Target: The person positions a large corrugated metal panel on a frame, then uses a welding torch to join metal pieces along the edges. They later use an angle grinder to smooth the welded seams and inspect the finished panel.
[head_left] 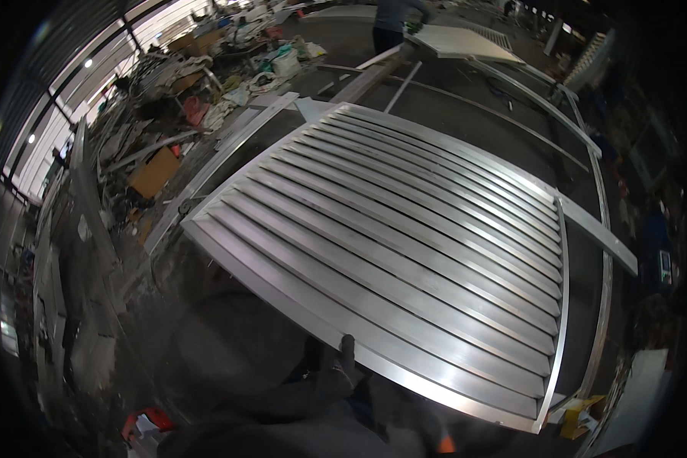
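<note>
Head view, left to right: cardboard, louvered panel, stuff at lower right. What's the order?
Brown cardboard piece → silver louvered panel → yellow item at lower right → whitish board.

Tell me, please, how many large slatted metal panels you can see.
2 that I can make out: the near panel, filling the middle, and the far panel, at the top, right of another person. More may be hidden beneath or in shadow.

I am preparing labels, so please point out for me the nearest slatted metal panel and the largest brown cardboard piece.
Nearest slatted metal panel (404, 263), head view: on slats near its middle.
Largest brown cardboard piece (154, 172), head view: on its broad face.
</note>
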A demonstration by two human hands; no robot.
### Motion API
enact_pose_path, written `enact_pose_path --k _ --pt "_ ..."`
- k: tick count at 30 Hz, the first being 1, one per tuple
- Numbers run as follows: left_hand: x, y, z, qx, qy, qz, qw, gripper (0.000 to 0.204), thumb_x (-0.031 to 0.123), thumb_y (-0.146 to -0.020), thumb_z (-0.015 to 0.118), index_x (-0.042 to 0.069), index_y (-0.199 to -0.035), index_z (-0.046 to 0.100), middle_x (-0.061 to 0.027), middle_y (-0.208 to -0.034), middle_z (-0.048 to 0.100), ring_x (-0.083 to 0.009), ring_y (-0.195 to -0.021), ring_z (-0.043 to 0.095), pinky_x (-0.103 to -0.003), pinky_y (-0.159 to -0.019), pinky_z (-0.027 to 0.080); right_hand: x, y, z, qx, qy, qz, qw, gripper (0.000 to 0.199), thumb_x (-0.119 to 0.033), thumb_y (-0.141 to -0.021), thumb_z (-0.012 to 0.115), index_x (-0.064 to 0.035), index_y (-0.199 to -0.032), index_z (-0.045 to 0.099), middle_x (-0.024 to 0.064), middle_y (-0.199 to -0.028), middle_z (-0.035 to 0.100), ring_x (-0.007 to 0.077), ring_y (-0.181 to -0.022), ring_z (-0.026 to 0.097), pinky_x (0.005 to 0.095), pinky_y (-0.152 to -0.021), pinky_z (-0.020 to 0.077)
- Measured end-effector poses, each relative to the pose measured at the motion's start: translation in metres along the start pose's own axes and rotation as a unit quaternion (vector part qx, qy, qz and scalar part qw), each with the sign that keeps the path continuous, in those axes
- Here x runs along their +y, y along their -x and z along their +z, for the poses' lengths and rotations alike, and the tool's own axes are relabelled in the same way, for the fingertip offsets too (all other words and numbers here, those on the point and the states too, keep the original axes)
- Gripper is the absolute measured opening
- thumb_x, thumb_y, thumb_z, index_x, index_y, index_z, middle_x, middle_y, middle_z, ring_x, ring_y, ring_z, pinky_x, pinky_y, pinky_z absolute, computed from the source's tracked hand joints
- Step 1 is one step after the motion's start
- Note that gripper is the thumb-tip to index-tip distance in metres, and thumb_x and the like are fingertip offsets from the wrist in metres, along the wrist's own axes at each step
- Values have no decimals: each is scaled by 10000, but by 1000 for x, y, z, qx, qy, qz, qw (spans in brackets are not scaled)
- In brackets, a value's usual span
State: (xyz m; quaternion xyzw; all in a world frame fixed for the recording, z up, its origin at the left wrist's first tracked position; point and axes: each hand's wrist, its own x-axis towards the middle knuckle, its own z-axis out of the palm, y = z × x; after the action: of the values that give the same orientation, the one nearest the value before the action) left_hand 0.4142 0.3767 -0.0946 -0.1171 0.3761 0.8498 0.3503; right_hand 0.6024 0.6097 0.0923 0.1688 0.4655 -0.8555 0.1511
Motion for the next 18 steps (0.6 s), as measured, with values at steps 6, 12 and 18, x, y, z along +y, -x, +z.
enact_pose_path --k 6,12,18 --pt "-10 -6 10 38 -235 -42 970 530 328 -1033 587 89 -1490 466 -116 -1424 559 -284 -1270 530 -420 -1073 465 76 -78 22 143 -312 -78 936 593 -450 -1048 506 2 -1431 498 184 -1399 564 314 -1250 552 444 -1070 437" --pt "38 13 31 -79 -436 -56 895 632 391 -974 646 78 -1490 460 -171 -1319 614 -326 -1217 581 -436 -1040 488 98 -107 -4 245 -369 -225 868 674 -538 -1037 467 -28 -1477 455 169 -1495 483 337 -1337 472 473 -1135 360" --pt "283 -18 -4 -92 -652 148 738 737 455 -916 706 66 -1489 454 -225 -1215 670 -369 -1165 632 -452 -1006 510 89 -103 -42 333 -328 -297 833 733 -598 -1026 447 -44 -1507 425 158 -1544 443 346 -1382 432 489 -1153 332"
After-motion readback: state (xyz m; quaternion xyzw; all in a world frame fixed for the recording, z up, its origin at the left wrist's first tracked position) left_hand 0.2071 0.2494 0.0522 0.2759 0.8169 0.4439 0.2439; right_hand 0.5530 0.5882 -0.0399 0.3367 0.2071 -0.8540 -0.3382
